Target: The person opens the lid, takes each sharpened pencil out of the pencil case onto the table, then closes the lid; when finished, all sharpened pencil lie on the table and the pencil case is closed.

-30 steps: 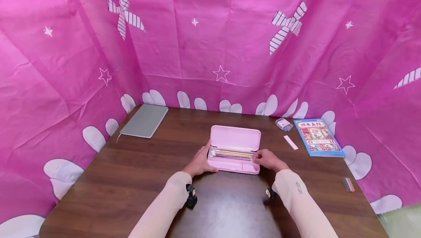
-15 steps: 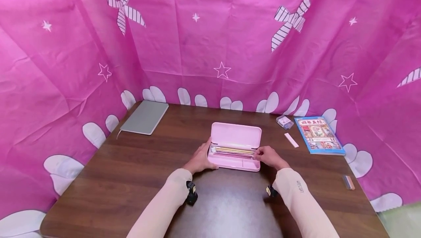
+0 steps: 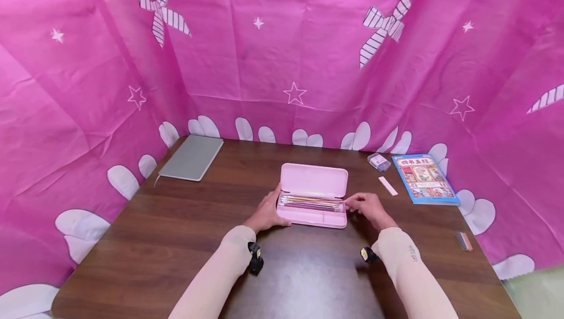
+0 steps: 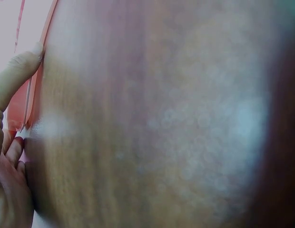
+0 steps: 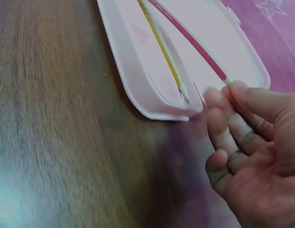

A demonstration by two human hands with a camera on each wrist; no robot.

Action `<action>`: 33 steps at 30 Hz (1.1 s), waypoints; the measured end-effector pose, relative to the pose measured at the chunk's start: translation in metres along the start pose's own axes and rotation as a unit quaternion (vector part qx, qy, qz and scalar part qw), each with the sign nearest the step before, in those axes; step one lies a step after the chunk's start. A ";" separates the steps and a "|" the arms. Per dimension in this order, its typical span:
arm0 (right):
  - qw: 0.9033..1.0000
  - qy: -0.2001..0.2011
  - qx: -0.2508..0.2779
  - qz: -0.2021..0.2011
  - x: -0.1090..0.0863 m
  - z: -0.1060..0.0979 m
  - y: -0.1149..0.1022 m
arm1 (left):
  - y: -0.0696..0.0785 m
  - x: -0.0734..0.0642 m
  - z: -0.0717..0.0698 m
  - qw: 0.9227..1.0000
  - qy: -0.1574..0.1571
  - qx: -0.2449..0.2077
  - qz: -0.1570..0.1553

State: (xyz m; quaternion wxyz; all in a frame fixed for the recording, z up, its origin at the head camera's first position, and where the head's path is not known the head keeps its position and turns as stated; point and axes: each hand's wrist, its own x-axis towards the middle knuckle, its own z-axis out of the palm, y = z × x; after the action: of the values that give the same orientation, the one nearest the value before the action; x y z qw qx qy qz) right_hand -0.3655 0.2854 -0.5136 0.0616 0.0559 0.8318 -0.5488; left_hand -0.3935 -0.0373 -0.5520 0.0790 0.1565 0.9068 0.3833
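At the far left of the dark wood-grain tabletop [image 3: 141, 240] lies a grey, rectangular notebook [image 3: 191, 158], well apart from my hands. My left forearm, in a pale sleeve [image 3: 213, 270], slants forward and inward. My left hand [image 3: 267, 211] grips the left end of a pink, rectangular, hinged pencil case [image 3: 314, 180], with the thumb bent against its front edge and the fingers along its end. The pencil case lies centrally before me, its lid raised, with a bundle of slender pencils [image 3: 308, 203] lengthwise in the rear compartment. In the right-wrist view, a yellow pencil [image 5: 162, 45] lies inside it, and a slender red pencil [image 5: 192, 41] slants above. Just beyond the right end, my right hand [image 3: 367, 206] pinches the tip of the red pencil between thumb and forefinger, the gap between them closed to its thickness; the remaining fingers are loosely bent. My right forearm angles in from the lower right. Farther right are a clear plastic box [image 3: 379, 162], a slim pink-and-white bar [image 3: 387, 186], a blue-bordered illustrated book [image 3: 424, 179] and a small striped block [image 3: 464, 241].
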 end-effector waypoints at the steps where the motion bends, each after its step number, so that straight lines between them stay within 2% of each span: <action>1: 1.000 -0.003 0.027 0.004 -0.002 -0.004 0.002 | 0.000 0.001 0.001 1.000 0.000 0.000 0.001; 5: 0.991 -0.014 0.128 0.024 -0.014 -0.023 0.013 | 0.002 0.004 0.007 1.000 0.001 -0.002 0.003; 10: 0.982 -0.002 0.180 0.060 -0.032 -0.046 0.026 | 0.000 0.006 0.009 1.000 -0.001 -0.003 0.007; 13: 0.974 0.014 0.210 0.078 -0.041 -0.056 0.032 | -0.005 0.004 0.004 1.000 -0.001 -0.005 0.006; 20: 0.956 0.017 0.280 0.081 -0.052 -0.076 0.049 | -0.019 -0.004 -0.013 1.000 0.011 -0.004 -0.016; 27: 0.935 0.082 0.337 0.079 -0.075 -0.105 0.068 | -0.015 0.001 -0.010 1.000 0.003 -0.002 -0.007; 31: 0.928 0.129 0.338 0.091 -0.084 -0.108 0.074 | -0.011 0.006 -0.004 1.000 0.002 -0.001 -0.007; 33: 0.931 0.149 0.319 0.100 -0.087 -0.109 0.077 | -0.009 0.008 -0.001 1.000 -0.004 -0.001 -0.007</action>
State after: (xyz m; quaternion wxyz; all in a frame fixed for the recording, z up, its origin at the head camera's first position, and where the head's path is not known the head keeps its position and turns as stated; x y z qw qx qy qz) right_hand -0.2714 0.4134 -0.5269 -0.0296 0.2366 0.6026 -0.7616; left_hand -0.4028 -0.0410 -0.5577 0.0849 0.1517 0.9072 0.3831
